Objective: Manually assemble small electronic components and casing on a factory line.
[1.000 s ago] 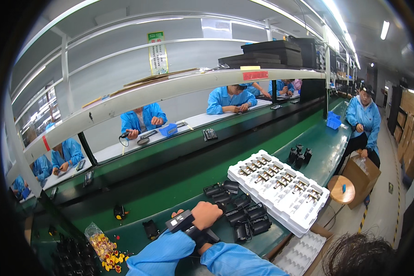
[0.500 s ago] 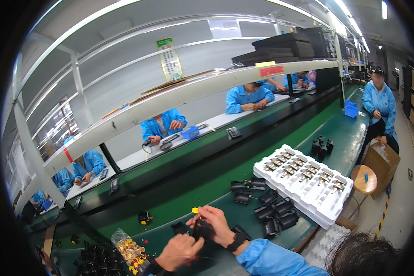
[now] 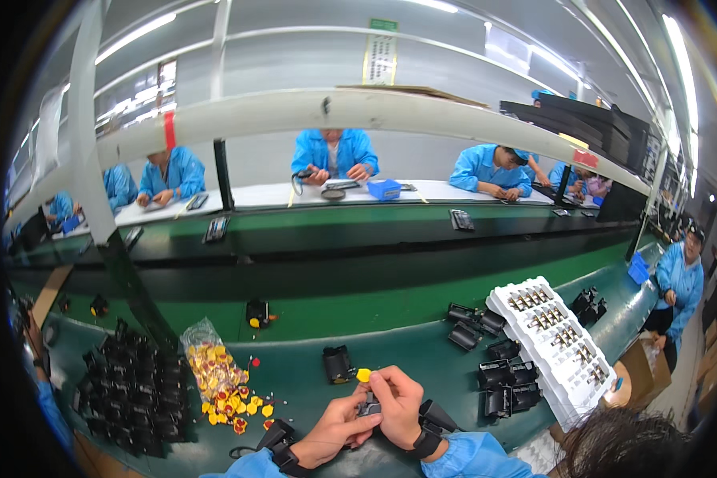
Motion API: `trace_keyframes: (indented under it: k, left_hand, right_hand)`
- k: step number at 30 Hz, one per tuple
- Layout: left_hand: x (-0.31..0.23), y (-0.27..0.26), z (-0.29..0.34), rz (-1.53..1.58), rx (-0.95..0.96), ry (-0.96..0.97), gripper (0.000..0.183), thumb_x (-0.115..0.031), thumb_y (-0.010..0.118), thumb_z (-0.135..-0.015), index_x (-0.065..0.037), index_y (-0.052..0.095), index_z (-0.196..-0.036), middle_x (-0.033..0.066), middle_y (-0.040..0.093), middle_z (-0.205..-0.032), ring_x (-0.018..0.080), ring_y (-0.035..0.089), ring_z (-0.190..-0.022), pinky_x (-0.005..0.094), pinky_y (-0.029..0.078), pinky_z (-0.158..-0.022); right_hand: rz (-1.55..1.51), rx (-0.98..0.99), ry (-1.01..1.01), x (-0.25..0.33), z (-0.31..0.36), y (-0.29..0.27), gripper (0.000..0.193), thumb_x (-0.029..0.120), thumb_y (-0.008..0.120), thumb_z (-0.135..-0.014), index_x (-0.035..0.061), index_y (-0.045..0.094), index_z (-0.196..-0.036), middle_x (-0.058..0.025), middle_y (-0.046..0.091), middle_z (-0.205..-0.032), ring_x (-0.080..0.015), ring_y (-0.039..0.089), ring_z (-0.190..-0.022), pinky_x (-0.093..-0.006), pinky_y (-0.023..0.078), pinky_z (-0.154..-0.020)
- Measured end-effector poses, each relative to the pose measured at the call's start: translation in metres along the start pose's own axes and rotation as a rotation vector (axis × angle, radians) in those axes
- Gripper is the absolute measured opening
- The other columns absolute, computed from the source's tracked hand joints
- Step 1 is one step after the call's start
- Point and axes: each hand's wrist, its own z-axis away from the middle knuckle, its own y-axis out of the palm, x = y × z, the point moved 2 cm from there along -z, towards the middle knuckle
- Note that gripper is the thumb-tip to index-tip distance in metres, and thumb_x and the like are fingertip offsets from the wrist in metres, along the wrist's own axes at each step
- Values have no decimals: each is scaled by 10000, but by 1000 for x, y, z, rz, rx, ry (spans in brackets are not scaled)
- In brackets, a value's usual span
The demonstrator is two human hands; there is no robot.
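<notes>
Both my hands are together over the near side of the green bench, closed on a small dark plastic part [image 3: 369, 405]. My left hand [image 3: 336, 429] grips it from the left, thumb and fingers against it. My right hand [image 3: 398, 403] grips it from the right, its fingers covering much of the part. A yellow piece [image 3: 363, 374] sticks up beside the right fingertips; whether they pinch it or it is fixed to the part, I cannot tell. Just beyond my hands a black plastic housing [image 3: 337, 364] stands on the bench.
Left lie a clear bag [image 3: 207, 358] spilling yellow and red pieces and a pile of black housings [image 3: 131, 390]. Right are more black housings [image 3: 508, 374] and a white foam tray [image 3: 546, 338] with metal parts. A metal post [image 3: 131, 287] rises at left. People in blue work opposite.
My view has swung left and levelled. My hands have drawn together around the dark part, and the left one has turned to grip it. The yellow piece is still by the right fingertips.
</notes>
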Motion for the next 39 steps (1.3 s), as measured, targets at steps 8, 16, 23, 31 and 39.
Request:
trace_keyframes:
  k: [8, 16, 23, 31, 39]
  left_hand:
    - [-14, -19, 2, -152, -81, 117, 137, -100, 676, -915, -25, 567, -951, -11, 550, -644, 35, 484, -521, 213, 348, -455]
    - [-20, -40, -3, -453, -81, 166, 202, -45, 727, -828, -4, 533, -867, 3, 578, -695, 48, 529, -589, 237, 391, -495]
    - [-18, -46, -4, -479, -17, 170, 183, -39, 696, -839, -4, 517, -837, 7, 556, -679, 50, 549, -633, 234, 414, -523]
    - [-32, -42, 7, -502, 62, 134, 181, -163, 629, -941, -35, 518, -878, -3, 500, -619, 45, 450, -544, 249, 320, -479]
    - [-27, -38, 8, -286, 94, 56, 218, -229, 523, -1015, -48, 514, -893, -17, 479, -600, 51, 428, -523, 229, 340, -501]
  right_hand:
    - [315, -156, -323, 24, -8, -15, 149, 59, 554, -981, -75, 620, -966, -172, 719, -1018, -166, 665, -878, -276, 522, -813]
    - [287, 496, 178, 20, -9, -16, 136, 88, 615, -952, -33, 649, -901, -56, 650, -693, -100, 608, -612, -235, 480, -568]
    - [432, 574, 25, 25, -9, -6, 128, 83, 645, -929, -30, 679, -879, -50, 652, -679, -92, 614, -611, -240, 480, -566]
    - [421, 553, 15, 25, -10, -11, 135, 88, 680, -903, -24, 683, -829, -63, 668, -684, -104, 634, -605, -242, 482, -553]
    - [289, 517, 33, 17, -12, -7, 354, 158, 643, -937, 11, 557, -1247, -71, 655, -815, -112, 640, -720, -256, 515, -650]
